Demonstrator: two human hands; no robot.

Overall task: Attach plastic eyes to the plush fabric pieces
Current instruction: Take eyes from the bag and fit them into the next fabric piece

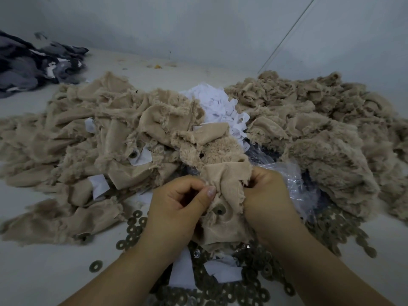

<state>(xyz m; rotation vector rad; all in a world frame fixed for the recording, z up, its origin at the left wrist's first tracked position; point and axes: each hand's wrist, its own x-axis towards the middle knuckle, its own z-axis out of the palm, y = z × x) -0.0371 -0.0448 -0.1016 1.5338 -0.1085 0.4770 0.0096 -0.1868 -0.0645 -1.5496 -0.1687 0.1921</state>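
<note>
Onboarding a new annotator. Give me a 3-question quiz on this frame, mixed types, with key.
1. True or false: both hands grip the same beige fabric piece.
2. Multiple choice: the round washer fixed on the held piece sits
A. between the left hand and the right hand
B. on the white scraps
C. on the dark cloth pile
3. Fill in: loose washers lie scattered on the ____.

Key: 1 true; 2 A; 3 table.
</note>
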